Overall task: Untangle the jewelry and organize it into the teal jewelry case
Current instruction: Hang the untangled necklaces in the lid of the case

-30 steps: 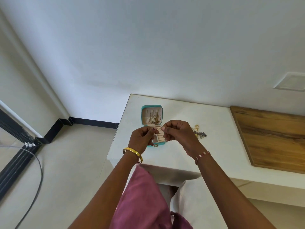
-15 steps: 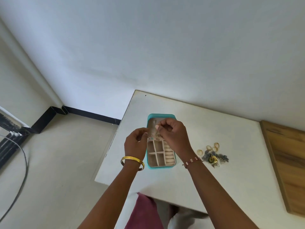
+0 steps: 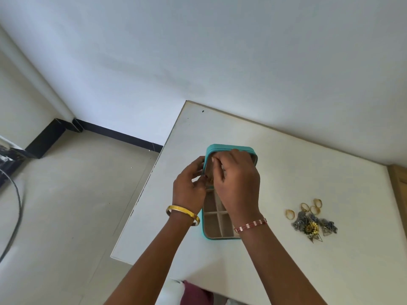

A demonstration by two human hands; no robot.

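1. White table [image 3: 286, 177] pushed against a plain white wall [image 3: 198, 51], its left edge running diagonally down toward the viewer, near edge just above the person's lap
2. Left of the table is open beige floor [image 3: 66, 205] with a black baseboard [image 3: 119, 135] along the wall and a grey cable [image 3: 15, 216] curving at the far left. A wooden panel [image 3: 398, 194] borders the table on the right
3. The teal case [image 3: 229, 148] sits open near the table's left edge, lid propped up at the back and divided tray toward the viewer. Bare tabletop lies between it and the wall
4. Right hand [image 3: 237, 186] is over the lid, fingers curled and pinching something small. It's hard to make out what
5. Left hand [image 3: 189, 188] is at the case's left side, fingers curled in toward the same spot, a little gold piece [image 3: 211, 181] between the two hands. I can't tell which hand actually has it
6. The jewelry pile [image 3: 313, 225] lies well apart to the right of the case, with gold rings [image 3: 304, 209] loose beside it
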